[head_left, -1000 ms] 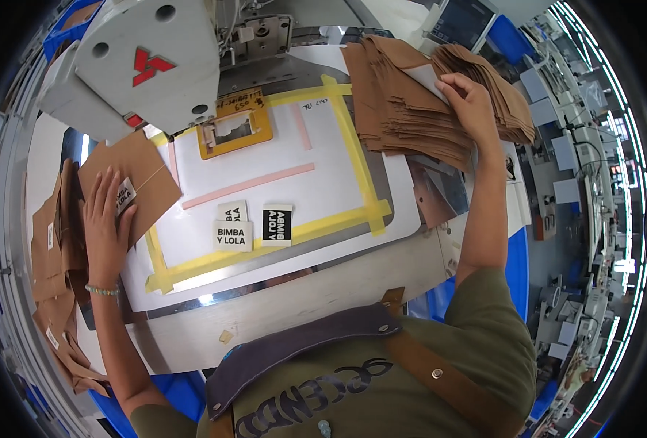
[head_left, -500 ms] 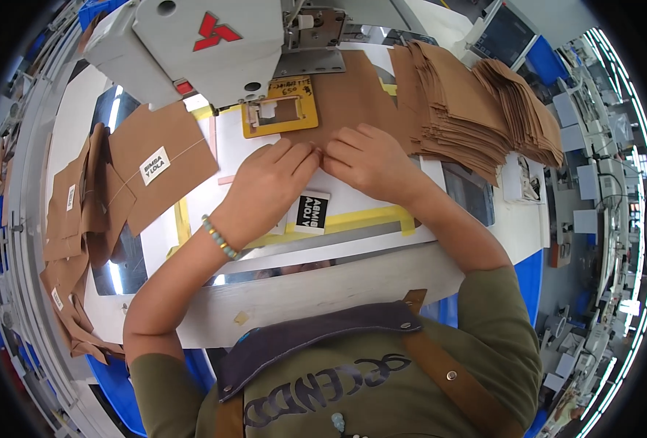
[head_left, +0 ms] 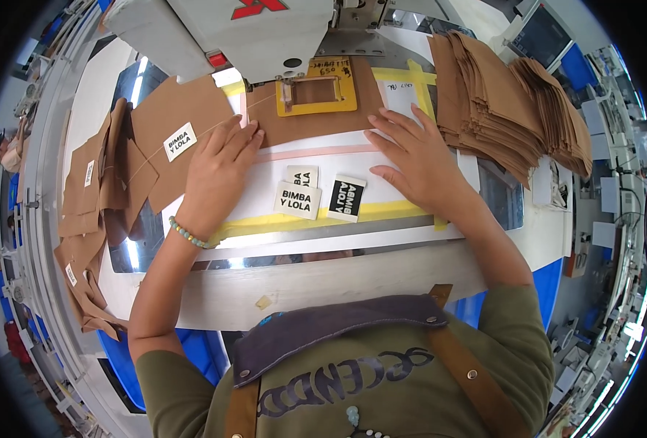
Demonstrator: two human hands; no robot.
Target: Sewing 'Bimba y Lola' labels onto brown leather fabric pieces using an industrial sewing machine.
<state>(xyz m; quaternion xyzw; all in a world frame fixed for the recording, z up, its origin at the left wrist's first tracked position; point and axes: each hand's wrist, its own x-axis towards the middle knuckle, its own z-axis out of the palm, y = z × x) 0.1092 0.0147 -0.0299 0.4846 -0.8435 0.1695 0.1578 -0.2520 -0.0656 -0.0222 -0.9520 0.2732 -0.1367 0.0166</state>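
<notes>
Two hands are showing: one left hand [head_left: 225, 164], wearing one beaded bracelet [head_left: 188, 233], and one right hand [head_left: 415, 160]. Three loose labels are lying below them, two white labels [head_left: 296, 200] and one black label [head_left: 347, 198]. Three attached labels [head_left: 180, 141] are showing at the left. One yellow frame [head_left: 349, 91] is covering one brown panel [head_left: 301, 128]; two brown stacks [head_left: 484, 102] are lying at the right.

It's a sewing workshop I'm standing in: white machine head [head_left: 250, 36] beyond the left hand [head_left: 221, 164], stacked brown panels [head_left: 488, 102] beyond the right hand [head_left: 415, 157], rows of workstations [head_left: 604, 235] farther right.
</notes>
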